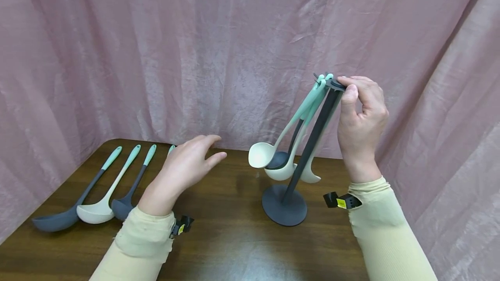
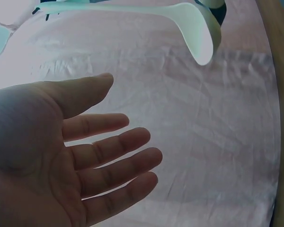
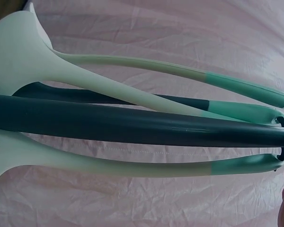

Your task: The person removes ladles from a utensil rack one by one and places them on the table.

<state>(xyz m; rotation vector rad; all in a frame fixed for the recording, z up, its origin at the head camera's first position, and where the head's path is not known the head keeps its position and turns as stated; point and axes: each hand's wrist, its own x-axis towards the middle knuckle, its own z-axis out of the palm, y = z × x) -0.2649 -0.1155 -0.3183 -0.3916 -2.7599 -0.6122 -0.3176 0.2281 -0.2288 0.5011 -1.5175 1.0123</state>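
Note:
A dark grey utensil stand (image 1: 320,129) has a round base on the table. From its top hang several mint-handled ladles, among them a white ladle (image 1: 261,155) at the left and a dark ladle (image 1: 278,160) behind it. My right hand (image 1: 363,112) pinches the stand's top disc between thumb and fingers; in the right wrist view only a bit of finger shows at the edge. Out over the table, my left hand (image 1: 187,166) holds nothing, its fingers spread in the left wrist view. It partly hides a mint-handled utensil (image 1: 172,148) behind it.
Left of my left hand lie a dark ladle (image 1: 64,220), a white ladle (image 1: 97,212) and another dark ladle (image 1: 124,206), handles pointing away. The wooden table (image 1: 234,229) ends at a pink curtain (image 1: 234,55) behind, which also runs along the right.

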